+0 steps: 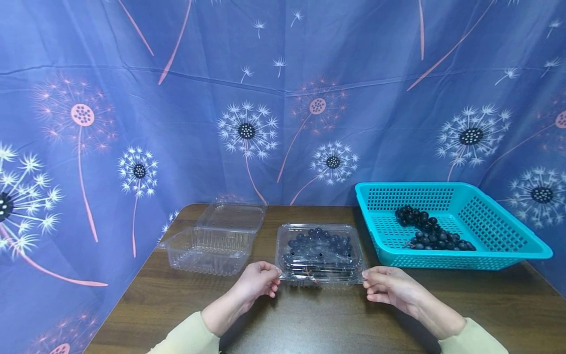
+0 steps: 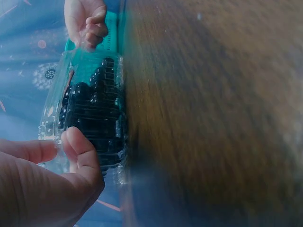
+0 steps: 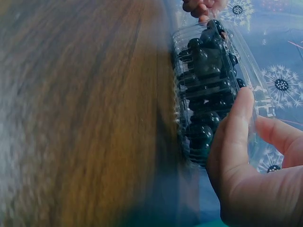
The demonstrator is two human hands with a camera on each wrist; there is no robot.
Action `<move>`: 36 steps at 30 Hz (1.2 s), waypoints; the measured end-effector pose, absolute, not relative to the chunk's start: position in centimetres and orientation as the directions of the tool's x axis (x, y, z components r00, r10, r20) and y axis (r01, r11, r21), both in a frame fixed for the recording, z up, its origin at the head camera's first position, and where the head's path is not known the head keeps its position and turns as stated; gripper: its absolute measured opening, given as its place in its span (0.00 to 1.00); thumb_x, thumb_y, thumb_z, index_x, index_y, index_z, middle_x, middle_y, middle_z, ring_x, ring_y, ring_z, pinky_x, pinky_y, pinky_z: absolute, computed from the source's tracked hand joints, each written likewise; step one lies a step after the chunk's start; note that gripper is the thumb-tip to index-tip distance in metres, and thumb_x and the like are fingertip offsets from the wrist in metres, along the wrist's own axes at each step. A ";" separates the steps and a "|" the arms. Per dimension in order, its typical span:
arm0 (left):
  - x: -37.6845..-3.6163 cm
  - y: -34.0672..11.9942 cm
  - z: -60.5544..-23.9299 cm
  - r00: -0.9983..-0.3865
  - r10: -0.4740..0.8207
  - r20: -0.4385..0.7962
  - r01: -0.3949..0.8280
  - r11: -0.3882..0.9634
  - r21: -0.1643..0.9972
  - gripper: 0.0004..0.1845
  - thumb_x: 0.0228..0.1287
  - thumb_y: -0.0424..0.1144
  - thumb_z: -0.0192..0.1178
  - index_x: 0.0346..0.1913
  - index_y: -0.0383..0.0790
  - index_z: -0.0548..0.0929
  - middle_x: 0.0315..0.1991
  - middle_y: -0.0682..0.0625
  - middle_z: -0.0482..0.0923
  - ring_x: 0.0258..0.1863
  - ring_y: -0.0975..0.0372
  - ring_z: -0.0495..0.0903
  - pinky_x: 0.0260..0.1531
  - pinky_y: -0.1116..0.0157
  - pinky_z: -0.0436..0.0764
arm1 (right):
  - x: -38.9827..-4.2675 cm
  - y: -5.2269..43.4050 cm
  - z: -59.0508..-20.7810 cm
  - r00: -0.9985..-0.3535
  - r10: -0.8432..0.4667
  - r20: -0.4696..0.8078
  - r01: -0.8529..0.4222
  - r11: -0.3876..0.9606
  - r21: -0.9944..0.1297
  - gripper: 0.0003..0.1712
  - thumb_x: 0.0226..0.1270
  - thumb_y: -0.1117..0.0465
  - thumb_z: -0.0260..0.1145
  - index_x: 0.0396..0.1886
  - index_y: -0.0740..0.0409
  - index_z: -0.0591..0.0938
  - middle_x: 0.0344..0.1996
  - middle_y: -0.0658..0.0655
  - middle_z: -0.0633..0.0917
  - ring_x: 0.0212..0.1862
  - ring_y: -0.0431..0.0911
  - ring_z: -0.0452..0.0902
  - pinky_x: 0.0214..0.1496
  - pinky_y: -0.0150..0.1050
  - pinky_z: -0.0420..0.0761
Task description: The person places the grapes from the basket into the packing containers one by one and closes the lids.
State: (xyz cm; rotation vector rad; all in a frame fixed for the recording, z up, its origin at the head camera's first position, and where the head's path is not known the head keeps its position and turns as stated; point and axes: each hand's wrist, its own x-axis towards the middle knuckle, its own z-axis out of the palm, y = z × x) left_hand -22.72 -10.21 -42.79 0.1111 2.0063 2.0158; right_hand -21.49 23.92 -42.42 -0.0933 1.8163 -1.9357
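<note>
A clear plastic clamshell box (image 1: 320, 253) of dark grapes (image 1: 319, 238) sits mid-table with its lid down over them. At its front left corner my left hand (image 1: 258, 281) pinches the rim between thumb and fingers. My right hand (image 1: 395, 290) pinches the front right corner the same way. In the left wrist view, thumb and curled fingers (image 2: 81, 151) meet at the box's edge. The right wrist view has the index finger (image 3: 239, 123) along the box's side and the thumb (image 3: 274, 132) by the rim, with grapes (image 3: 203, 101) showing through the ribbed wall.
Left of the box stands another clear clamshell (image 1: 208, 253), its lid (image 1: 232, 216) folded back and nothing inside. On the right a turquoise basket (image 1: 522, 246) holds bunches of dark grapes (image 1: 431, 233). A blue dandelion-print cloth (image 1: 283, 132) hangs behind the wooden table (image 1: 292, 329).
</note>
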 end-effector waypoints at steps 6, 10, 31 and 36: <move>-22.3 -10.6 -42.0 -0.977 0.203 -0.059 -0.036 0.114 0.993 0.15 0.59 0.30 0.58 0.44 0.26 0.67 0.21 0.51 0.71 0.16 0.66 0.72 0.18 0.71 0.77 | -21.1 24.7 -41.6 -0.882 -0.385 -0.272 0.260 0.085 -0.962 0.13 0.69 0.59 0.58 0.44 0.65 0.76 0.32 0.52 0.81 0.33 0.40 0.79 0.42 0.38 0.84; -22.0 -10.7 -41.3 -0.975 0.222 0.025 0.069 0.194 0.979 0.15 0.57 0.28 0.59 0.44 0.26 0.68 0.22 0.50 0.72 0.17 0.65 0.72 0.20 0.69 0.79 | -20.5 25.3 -40.8 -0.888 -0.398 -0.232 0.179 0.167 -0.970 0.14 0.69 0.60 0.57 0.45 0.69 0.74 0.33 0.55 0.80 0.34 0.42 0.79 0.39 0.38 0.83; -20.8 -7.6 -38.7 -0.648 0.542 0.534 0.705 0.692 0.154 0.27 0.53 0.40 0.67 0.57 0.41 0.74 0.47 0.52 0.76 0.48 0.61 0.76 0.51 0.62 0.77 | -19.3 25.0 -35.5 -0.872 -0.218 0.438 -0.421 0.791 -0.444 0.19 0.56 0.58 0.71 0.48 0.50 0.79 0.41 0.46 0.83 0.42 0.40 0.79 0.44 0.34 0.81; -21.1 -6.7 -39.0 -0.516 0.628 0.583 0.735 0.674 -0.076 0.28 0.50 0.44 0.69 0.55 0.44 0.75 0.48 0.52 0.75 0.47 0.61 0.75 0.43 0.64 0.78 | -20.2 25.4 -36.4 -0.798 -0.267 0.540 -0.484 0.818 -0.310 0.24 0.52 0.61 0.74 0.51 0.50 0.79 0.46 0.48 0.81 0.47 0.47 0.77 0.43 0.47 0.80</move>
